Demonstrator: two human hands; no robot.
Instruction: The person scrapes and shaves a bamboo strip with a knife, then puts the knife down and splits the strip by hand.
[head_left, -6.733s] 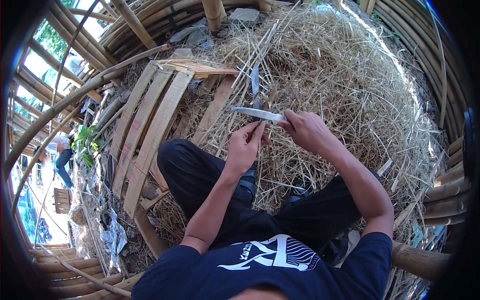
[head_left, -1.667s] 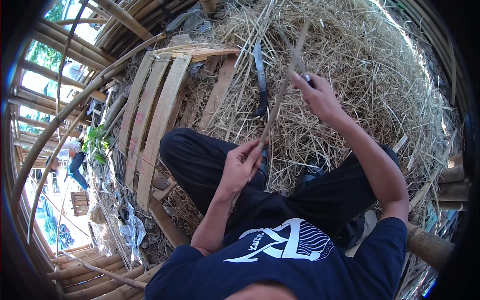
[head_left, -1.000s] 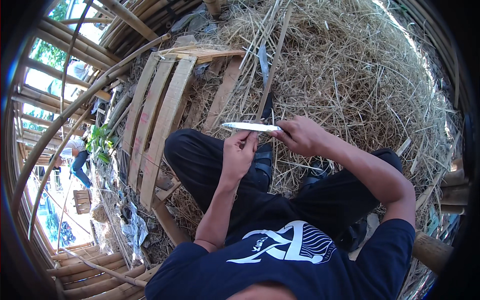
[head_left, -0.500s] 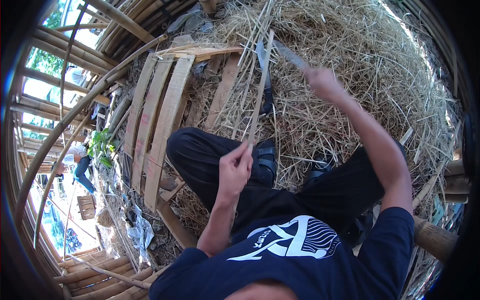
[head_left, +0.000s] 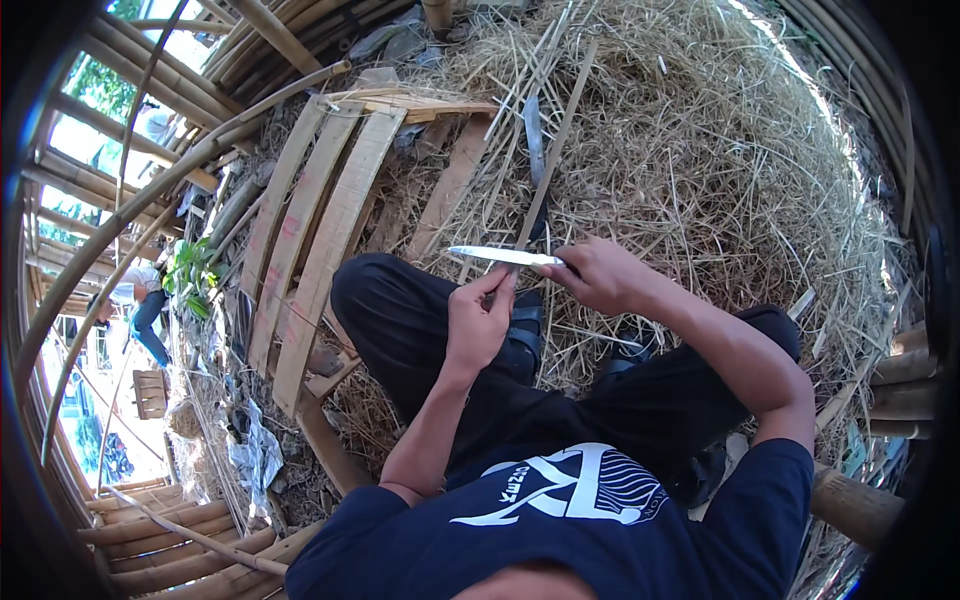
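Note:
My left hand (head_left: 478, 325) pinches the near end of a long, thin bamboo strip (head_left: 562, 140), which slants up and away to the right over the shavings. In my right hand (head_left: 603, 275) is a knife (head_left: 492, 255) with a dark handle, its bright blade pointing left. The blade lies across the strip just beyond my left fingertips. Beyond the strip's near end, a second blade with a dark handle (head_left: 534, 140) rests among several loose bamboo strips (head_left: 505, 110). Its lower part is partly hidden behind the strip.
A heap of pale shavings (head_left: 690, 150) spreads ahead and to the right. Wooden slats (head_left: 335, 220) stand left of my knee. Bamboo poles (head_left: 150, 230) frame the left side, with another person (head_left: 148, 310) beyond them. A thick bamboo pole (head_left: 855, 505) is by my right elbow.
My right hand has come back from the strip's far part toward my left hand, bringing the knife blade to the near end. My left hand still grips the strip.

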